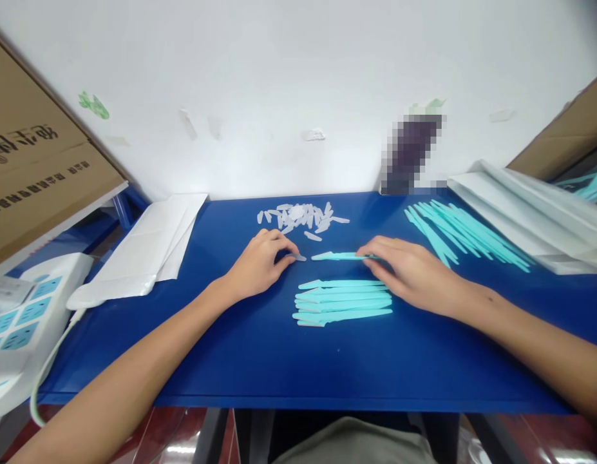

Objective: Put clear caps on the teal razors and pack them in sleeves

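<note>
Between thumb and forefinger, my left hand (265,263) pinches a small translucent blade cap (299,257). My right hand (410,270) is closed on the handle end of a turquoise eyebrow razor (334,256), whose blade end points left at the cap. A small gap separates the two. Below them lies a row of several turquoise eyebrow razors (341,299), blade ends to the left. Beyond my left hand is a loose pile of translucent caps (298,216). More turquoise razors (465,232) lie fanned out past my right hand.
White plastic bags (148,245) lie on the blue table (259,361) at the left, near a white power strip (32,316) with a cable. Translucent bags (530,212) rest at the right. A cardboard box (42,142) stands far left; a white wall (279,84) closes the back.
</note>
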A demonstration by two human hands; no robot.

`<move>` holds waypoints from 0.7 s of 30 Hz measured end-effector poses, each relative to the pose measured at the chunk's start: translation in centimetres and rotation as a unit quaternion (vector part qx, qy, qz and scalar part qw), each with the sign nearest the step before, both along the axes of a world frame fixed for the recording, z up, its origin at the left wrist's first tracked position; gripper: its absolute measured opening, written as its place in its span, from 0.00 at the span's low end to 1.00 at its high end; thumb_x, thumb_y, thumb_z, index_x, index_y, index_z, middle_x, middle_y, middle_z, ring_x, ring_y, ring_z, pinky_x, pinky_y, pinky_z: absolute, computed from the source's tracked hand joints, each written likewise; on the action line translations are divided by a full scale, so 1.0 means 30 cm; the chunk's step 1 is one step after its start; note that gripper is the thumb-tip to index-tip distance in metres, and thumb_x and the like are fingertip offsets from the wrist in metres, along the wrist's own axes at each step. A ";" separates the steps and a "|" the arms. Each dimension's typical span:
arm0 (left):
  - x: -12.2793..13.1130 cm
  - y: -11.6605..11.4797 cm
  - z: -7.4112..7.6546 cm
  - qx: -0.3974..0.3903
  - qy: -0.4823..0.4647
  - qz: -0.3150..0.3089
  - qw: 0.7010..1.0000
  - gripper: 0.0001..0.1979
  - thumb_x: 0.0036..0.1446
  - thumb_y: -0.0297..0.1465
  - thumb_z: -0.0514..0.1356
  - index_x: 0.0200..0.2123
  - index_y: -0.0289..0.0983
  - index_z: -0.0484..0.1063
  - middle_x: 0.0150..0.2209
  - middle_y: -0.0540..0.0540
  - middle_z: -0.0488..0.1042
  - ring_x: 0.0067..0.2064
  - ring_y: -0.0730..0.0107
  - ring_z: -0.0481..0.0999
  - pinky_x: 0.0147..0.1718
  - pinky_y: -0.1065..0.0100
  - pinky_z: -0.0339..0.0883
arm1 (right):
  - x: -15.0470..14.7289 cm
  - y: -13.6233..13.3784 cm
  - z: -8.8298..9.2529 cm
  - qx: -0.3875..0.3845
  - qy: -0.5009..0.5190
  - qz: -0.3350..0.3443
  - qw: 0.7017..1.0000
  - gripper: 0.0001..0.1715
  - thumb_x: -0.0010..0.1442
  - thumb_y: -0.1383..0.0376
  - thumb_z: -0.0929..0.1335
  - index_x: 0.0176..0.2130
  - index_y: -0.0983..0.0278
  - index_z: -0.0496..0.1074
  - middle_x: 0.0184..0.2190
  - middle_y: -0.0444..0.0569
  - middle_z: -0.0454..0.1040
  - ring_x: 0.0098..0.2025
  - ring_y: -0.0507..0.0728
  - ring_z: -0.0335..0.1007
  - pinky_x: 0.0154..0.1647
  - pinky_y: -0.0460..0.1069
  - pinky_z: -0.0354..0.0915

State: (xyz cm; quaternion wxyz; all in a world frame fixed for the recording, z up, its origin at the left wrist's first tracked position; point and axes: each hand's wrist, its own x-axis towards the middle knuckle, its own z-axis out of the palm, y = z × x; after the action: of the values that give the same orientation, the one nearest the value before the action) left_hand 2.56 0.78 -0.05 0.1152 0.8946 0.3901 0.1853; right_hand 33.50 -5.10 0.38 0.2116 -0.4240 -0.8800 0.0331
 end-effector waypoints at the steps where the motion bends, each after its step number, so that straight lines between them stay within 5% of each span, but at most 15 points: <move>1: 0.003 -0.002 0.000 -0.004 -0.008 -0.001 1.000 0.09 0.69 0.33 0.57 0.42 0.40 0.79 0.43 0.45 0.79 0.44 0.60 0.71 0.47 0.56 0.67 | 0.001 0.001 -0.002 -0.010 -0.001 -0.008 1.000 0.13 0.73 0.64 0.60 0.50 0.63 0.71 0.43 0.52 0.79 0.40 0.59 0.77 0.41 0.54 0.71; 7: 0.029 -0.017 -0.009 -0.032 -0.044 -0.006 0.998 0.05 0.65 0.33 0.63 0.41 0.42 0.80 0.39 0.50 0.82 0.42 0.62 0.75 0.44 0.58 0.66 | 0.001 0.001 -0.010 -0.050 -0.005 -0.001 0.999 0.15 0.73 0.65 0.58 0.51 0.63 0.71 0.43 0.53 0.78 0.40 0.58 0.76 0.39 0.52 0.69; 21: 0.052 -0.032 -0.004 -0.066 -0.061 0.000 0.996 0.04 0.64 0.34 0.66 0.37 0.44 0.83 0.36 0.50 0.82 0.40 0.63 0.75 0.41 0.60 0.67 | -0.004 -0.003 -0.016 0.000 -0.068 -0.004 0.998 0.16 0.73 0.65 0.59 0.48 0.63 0.75 0.40 0.52 0.76 0.37 0.57 0.74 0.34 0.51 0.66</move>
State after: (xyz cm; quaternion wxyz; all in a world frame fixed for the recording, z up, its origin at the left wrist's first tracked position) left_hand 4.13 -0.18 -0.18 0.1982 0.8720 0.3933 0.2135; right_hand 33.39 -5.17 -0.11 0.1512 -0.4285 -0.8908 0.0034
